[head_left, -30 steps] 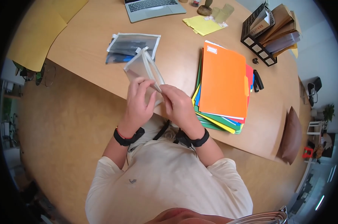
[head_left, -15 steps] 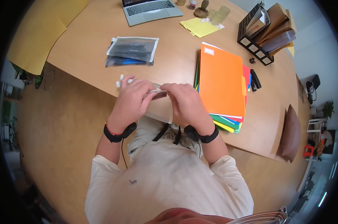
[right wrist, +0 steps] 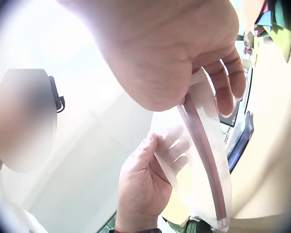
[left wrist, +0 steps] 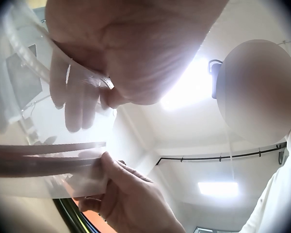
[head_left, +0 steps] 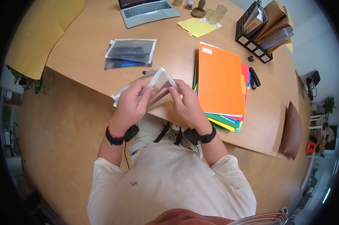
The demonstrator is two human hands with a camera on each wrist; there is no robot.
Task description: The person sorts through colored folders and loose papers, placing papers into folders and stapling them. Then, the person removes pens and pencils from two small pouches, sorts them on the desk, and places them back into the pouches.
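Observation:
Both hands hold a translucent zip pouch [head_left: 160, 80] with white edging above the table's near edge. In the head view the left hand [head_left: 129, 103] grips its left side, thumb on the near face and fingers behind. The right hand [head_left: 189, 107] pinches its right side between thumb and fingers. Inside the pouch, or along it, runs a dark reddish strip [right wrist: 206, 162], seen in the right wrist view. Through the clear plastic, fingers of the left hand [left wrist: 131, 53] show in the left wrist view.
Beyond the hands lie pouches [head_left: 132, 50] with dark and blue contents. An orange folder [head_left: 222, 80] tops a coloured stack at the right, beside a black stapler [head_left: 254, 78]. Farther back are a laptop [head_left: 149, 13], yellow folders [head_left: 197, 26] and a black file holder [head_left: 255, 47].
The pouch was turned down between the hands and has come up, its white-edged corner now pointing away from the body. The hands stand farther apart than a second ago.

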